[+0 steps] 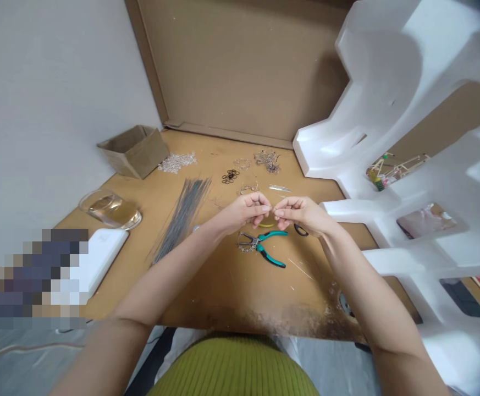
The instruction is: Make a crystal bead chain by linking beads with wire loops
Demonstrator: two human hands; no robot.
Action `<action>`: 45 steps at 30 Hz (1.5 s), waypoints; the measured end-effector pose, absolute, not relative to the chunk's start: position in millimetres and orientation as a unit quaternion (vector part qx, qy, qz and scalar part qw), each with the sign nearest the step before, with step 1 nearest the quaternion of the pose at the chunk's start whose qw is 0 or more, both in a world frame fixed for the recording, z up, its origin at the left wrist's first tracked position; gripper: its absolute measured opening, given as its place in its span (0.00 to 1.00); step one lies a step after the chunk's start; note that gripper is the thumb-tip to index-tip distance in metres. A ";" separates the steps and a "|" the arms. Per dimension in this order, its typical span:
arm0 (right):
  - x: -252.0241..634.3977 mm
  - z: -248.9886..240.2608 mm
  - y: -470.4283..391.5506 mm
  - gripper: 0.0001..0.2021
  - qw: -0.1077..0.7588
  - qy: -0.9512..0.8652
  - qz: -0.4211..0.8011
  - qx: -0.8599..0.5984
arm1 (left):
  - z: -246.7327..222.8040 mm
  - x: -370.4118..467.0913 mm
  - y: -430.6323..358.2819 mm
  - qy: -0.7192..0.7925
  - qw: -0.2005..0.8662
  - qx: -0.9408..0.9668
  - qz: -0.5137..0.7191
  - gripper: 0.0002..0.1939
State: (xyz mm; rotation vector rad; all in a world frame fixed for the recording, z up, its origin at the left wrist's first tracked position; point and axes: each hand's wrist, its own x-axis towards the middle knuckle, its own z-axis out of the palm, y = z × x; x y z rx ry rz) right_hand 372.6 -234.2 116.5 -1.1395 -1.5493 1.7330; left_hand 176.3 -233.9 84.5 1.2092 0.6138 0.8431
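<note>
Above the middle of the table, my left hand and my right hand meet fingertip to fingertip. Both are pinched on something too small to make out. Just below them lie pliers with teal and black handles, their jaws resting by a small ring of clear beads. Part of a yellow object and a black loop show beneath my hands. Behind my left hand is another beaded wire piece. A bundle of thin grey wires lies left of my left hand.
An open cardboard box stands at the back left beside clear beads. Nearer is a glass of amber liquid and a white box-shaped object. Black loops and a wire pile lie behind. White moulded foam borders the right.
</note>
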 end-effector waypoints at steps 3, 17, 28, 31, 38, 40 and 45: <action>371.2 127.3 -239.4 0.13 0.275 -0.602 0.613 -0.432 | 91.6 176.0 -239.1 0.261 0.699 0.552 0.373 0.13; 361.4 137.2 -249.4 0.10 0.273 -0.680 0.473 -0.490 | 108.3 172.1 -245.7 0.312 0.645 0.609 0.341 0.09; 361.5 119.2 -246.3 0.08 0.299 -0.705 0.434 -0.475 | 100.7 184.4 -240.5 0.384 0.538 0.675 0.329 0.08; 364.6 115.2 -246.5 0.08 0.289 -0.702 0.448 -0.473 | 93.9 185.6 -237.9 0.390 0.513 0.687 0.335 0.09; 371.6 96.4 -257.0 0.14 0.144 -0.813 0.272 -0.493 | 85.6 179.8 -229.8 0.407 0.520 0.666 0.347 0.10; 370.8 82.3 -265.7 0.22 0.051 -0.860 0.200 -0.466 | 87.7 177.8 -228.7 0.411 0.534 0.651 0.349 0.11; 365.3 45.6 -282.2 0.42 -0.075 -0.879 0.079 -0.464 | 90.9 177.4 -226.7 0.414 0.556 0.631 0.348 0.11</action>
